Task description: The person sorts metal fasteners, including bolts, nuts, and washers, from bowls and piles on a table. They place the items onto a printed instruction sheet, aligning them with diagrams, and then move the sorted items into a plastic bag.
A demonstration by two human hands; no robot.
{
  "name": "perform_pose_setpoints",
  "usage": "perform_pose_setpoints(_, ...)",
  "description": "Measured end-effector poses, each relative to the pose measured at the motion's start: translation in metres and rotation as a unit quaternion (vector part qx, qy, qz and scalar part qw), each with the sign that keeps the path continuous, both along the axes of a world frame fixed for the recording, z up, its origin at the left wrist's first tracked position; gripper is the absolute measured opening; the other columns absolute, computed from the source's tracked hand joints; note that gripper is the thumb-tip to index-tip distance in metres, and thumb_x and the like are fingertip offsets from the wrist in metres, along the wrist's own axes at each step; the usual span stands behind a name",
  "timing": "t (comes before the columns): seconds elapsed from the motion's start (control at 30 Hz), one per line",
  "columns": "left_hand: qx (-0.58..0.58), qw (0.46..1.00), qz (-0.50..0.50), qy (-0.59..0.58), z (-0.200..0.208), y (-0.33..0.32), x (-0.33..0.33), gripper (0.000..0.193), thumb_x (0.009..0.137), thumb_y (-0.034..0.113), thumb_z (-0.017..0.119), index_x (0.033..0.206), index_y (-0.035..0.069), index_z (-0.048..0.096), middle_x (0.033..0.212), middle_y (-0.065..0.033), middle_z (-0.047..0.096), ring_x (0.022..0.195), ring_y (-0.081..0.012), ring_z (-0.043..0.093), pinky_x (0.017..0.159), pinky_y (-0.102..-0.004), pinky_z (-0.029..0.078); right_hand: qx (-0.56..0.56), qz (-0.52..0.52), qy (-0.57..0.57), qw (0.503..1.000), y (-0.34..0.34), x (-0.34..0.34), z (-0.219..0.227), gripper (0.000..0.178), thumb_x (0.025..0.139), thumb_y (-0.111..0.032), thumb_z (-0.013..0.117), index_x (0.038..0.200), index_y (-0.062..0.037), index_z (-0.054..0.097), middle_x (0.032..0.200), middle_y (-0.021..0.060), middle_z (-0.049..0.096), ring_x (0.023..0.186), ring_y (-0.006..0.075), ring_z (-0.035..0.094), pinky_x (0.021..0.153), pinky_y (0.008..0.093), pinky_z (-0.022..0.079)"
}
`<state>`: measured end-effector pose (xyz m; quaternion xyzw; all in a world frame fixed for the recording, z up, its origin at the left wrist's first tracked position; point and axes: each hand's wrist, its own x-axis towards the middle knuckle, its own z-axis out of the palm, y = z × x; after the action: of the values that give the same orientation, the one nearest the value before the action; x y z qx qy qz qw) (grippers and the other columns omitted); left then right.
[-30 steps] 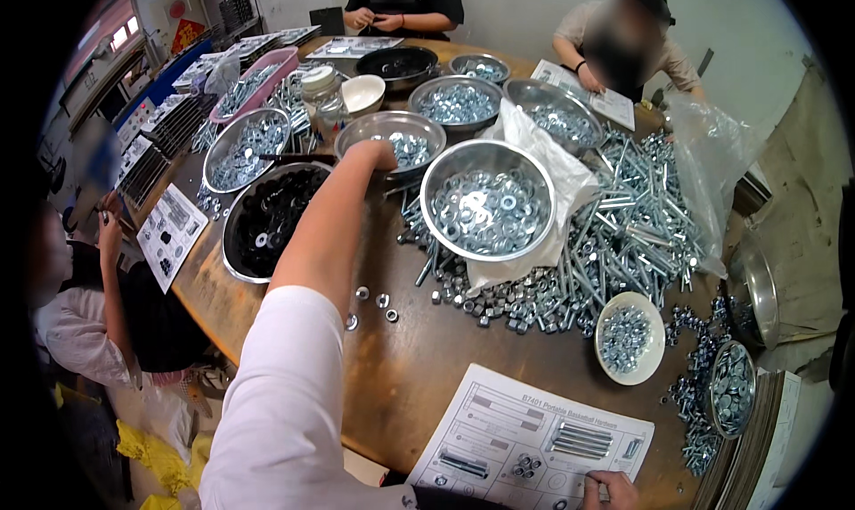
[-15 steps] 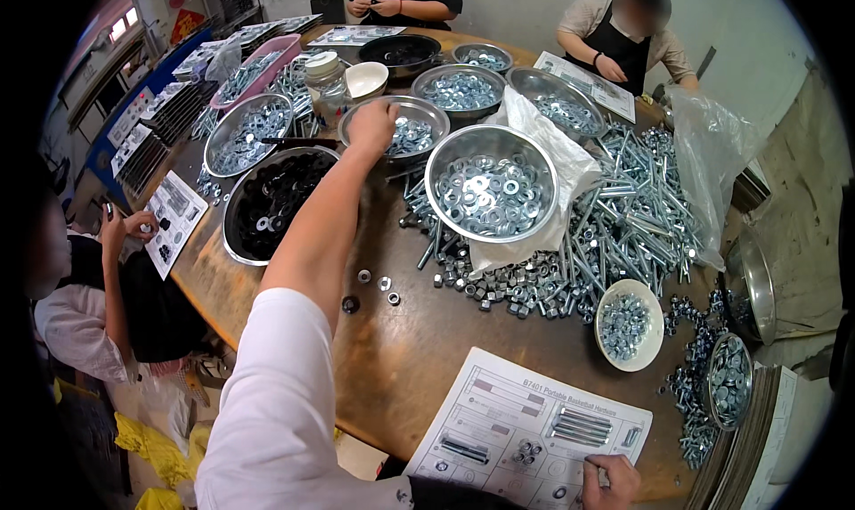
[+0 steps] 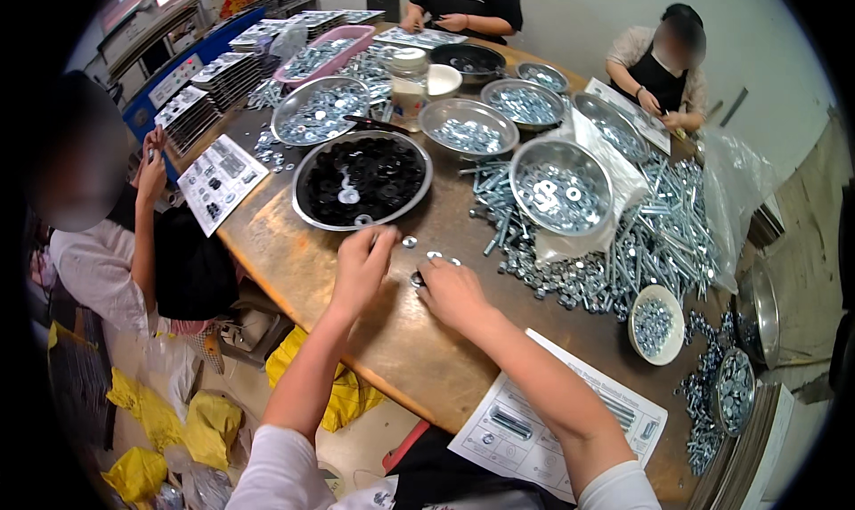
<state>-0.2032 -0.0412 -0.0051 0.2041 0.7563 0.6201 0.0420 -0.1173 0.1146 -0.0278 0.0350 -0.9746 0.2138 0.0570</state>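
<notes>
Over the bare tabletop, just in front of a steel bowl of black washers [image 3: 307, 209], is my left hand [image 3: 363, 268]. Its fingers are pinched together, and what they hold is hidden. Beside it to the right, my right hand [image 3: 452, 289] rests low on the table with curled fingertips against a small dark nut [image 3: 417, 279]. A loose silver washer [image 3: 409, 242] lies between the hands and the bowl. Small silver pieces [image 3: 434, 255] sit by the right fingertips. Beyond stands a steel bowl of silver washers [image 3: 468, 136].
Bolts [image 3: 663, 220] and nuts [image 3: 570, 283] are heaped at right, around a bowl of large washers [image 3: 561, 189]. A white bowl of small parts [image 3: 655, 326] stands nearer. A printed sheet [image 3: 525, 456] lies under my right forearm. Co-workers sit left, far and far right.
My left hand has come back from the silver-washer bowl to the near tabletop. My right hand has left the printed sheet and moved left to the loose parts. The view has shifted left.
</notes>
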Motion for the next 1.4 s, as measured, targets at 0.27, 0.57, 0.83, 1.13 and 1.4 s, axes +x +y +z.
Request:
perform_pose_setpoints(0.27,-0.123,0.990,0.015,0.070,-0.041,-0.074,0.035,0.021,0.095,0.020,0.064,0.094,-0.001,0.069,0.074,-0.0129,0.069,0.067,-0.0225,0.067,0.064,-0.0350,0.051,-0.047,-0.059,-0.096,0.992,-0.011,-0.040,-0.009,0.021,0.075,-0.019,0.073,0.086,-0.0027,0.066,0.097,0.0188,0.069,0.088,0.0371,0.068,0.079,0.0455,0.054)
perform_pose_setpoints(0.57,-0.181,0.967,-0.008,0.180,-0.069,0.035,0.008,0.023,0.096,0.027,0.057,0.096,0.005,0.065,0.081,-0.0214,0.068,0.077,-0.0430,0.065,0.068,-0.0539,0.050,0.063,-0.055,0.063,0.994,0.028,-0.028,0.020,0.020,0.081,-0.022,0.068,0.092,-0.0064,0.062,0.092,0.0177,0.067,0.087,0.0381,0.066,0.076,0.0495,0.053)
perform_pose_setpoints(0.83,-0.043,0.991,-0.124,0.036,-0.068,0.063,0.026,0.029,0.103,0.022,0.049,0.122,0.005,0.061,0.102,-0.0194,0.071,0.097,-0.0337,0.069,0.083,-0.0419,0.053,0.131,-0.104,0.085,0.982,0.064,0.066,-0.018,0.011,0.083,-0.012,0.064,0.091,-0.0055,0.065,0.095,0.0101,0.062,0.094,0.0299,0.061,0.076,0.0421,0.054)
perform_pose_setpoints(1.13,-0.100,0.970,-0.154,0.162,-0.062,0.021,-0.002,0.031,0.097,0.013,0.053,0.124,0.003,0.062,0.119,-0.0194,0.066,0.112,-0.0366,0.061,0.097,-0.0397,0.047,0.041,-0.109,0.066,0.991,0.048,0.084,-0.006,0.022,0.083,-0.013,0.068,0.104,-0.0055,0.065,0.100,0.0093,0.061,0.101,0.0287,0.060,0.081,0.0421,0.052)
perform_pose_setpoints(1.4,-0.141,0.973,-0.018,0.184,-0.054,-0.013,0.043,0.028,0.087,0.008,0.063,0.114,0.000,0.066,0.110,-0.0173,0.066,0.103,-0.0362,0.062,0.090,-0.0413,0.049,0.013,-0.098,0.048,0.994,0.043,0.048,-0.011,0.026,0.084,-0.018,0.071,0.107,-0.0068,0.069,0.101,0.0086,0.064,0.099,0.0297,0.063,0.083,0.0404,0.051)
